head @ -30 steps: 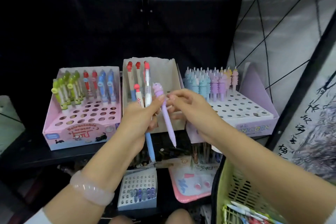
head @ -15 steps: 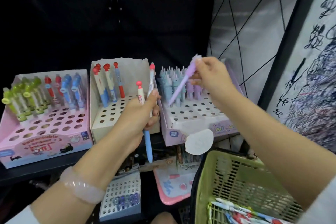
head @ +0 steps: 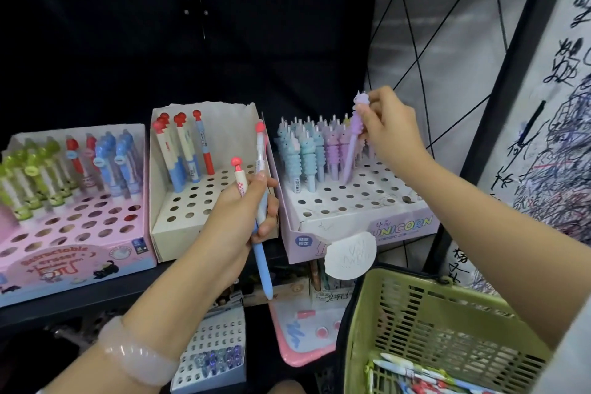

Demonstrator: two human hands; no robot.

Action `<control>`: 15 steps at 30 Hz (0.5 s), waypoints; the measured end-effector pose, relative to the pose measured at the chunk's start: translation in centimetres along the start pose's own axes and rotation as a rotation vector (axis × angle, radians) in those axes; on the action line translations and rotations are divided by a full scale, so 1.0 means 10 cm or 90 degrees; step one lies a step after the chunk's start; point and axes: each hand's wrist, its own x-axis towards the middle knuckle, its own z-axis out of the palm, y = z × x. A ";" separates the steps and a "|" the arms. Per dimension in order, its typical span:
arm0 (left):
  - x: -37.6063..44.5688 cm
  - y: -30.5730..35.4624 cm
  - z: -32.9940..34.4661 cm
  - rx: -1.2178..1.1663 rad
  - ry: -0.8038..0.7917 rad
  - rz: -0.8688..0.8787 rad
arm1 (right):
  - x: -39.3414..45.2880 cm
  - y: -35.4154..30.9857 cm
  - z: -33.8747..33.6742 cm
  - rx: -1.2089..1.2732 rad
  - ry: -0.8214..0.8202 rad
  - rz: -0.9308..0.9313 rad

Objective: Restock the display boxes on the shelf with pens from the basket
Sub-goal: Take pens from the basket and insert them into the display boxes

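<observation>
My right hand pinches a purple unicorn pen by its top; the pen's tip points down at a hole in the Unicorn display box, just in front of its rows of blue and purple pens. My left hand grips two red-capped pens, a long blue-and-white pen and a shorter one, in front of the cream display box. The green basket at the lower right holds several pens.
A pink display box with green, red and blue pens stands at the left on the black shelf. Below the shelf lie a small perforated box and a pink tray. A scribbled paper sheet hangs at the right.
My right hand has carried the purple pen from my left hand over to the Unicorn box and turned it upright, tip lowered toward a hole. The view has shifted right.
</observation>
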 end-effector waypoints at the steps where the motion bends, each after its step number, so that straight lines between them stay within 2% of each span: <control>1: -0.01 0.00 -0.02 -0.002 0.000 0.000 | 0.00 0.00 0.01 -0.008 -0.009 0.002; 5: -0.03 -0.01 -0.04 -0.002 -0.001 -0.002 | -0.05 0.03 0.06 -0.028 -0.114 0.019; 8: -0.04 -0.03 -0.06 0.000 -0.002 -0.002 | -0.13 0.05 0.15 -0.073 -0.147 0.002; 11: -0.06 -0.02 -0.10 0.010 0.005 0.000 | -0.24 0.09 0.20 -0.092 -0.197 0.037; 13: -0.07 -0.01 -0.14 0.018 0.002 0.008 | -0.28 0.08 0.21 -0.108 -0.189 0.054; 15: -0.09 -0.01 -0.18 0.022 -0.005 0.014 | -0.30 0.01 0.21 -0.171 -0.097 0.025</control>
